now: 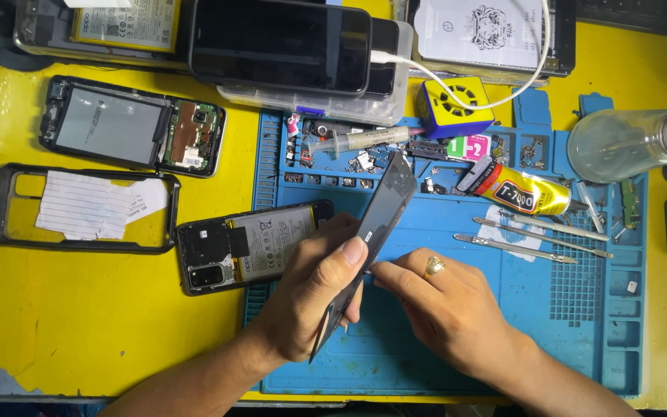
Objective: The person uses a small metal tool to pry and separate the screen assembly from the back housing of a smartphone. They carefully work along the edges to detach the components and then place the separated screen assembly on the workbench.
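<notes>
I see my left hand closest to me, with its fingers curled tight around a dark phone panel. The panel stands up on its edge and tilts away from me, over the blue mat. My thumb presses on its side. My right hand is just beside it, with a ring on one finger. Its fingertips are pinched together and touch the edge of the panel. I cannot tell if they hold something tiny. To the left of my hands lies an open phone, half on the mat and half on the yellow table. To the right lie two thin metal tools. A bit farther is a glue tube, a syringe and lots of small parts. Farther left are an empty phone frame with paper in it and another open phone. A clear bottle lies on the right. At the back sit a yellow cube and a dark phone on a clear box.
</notes>
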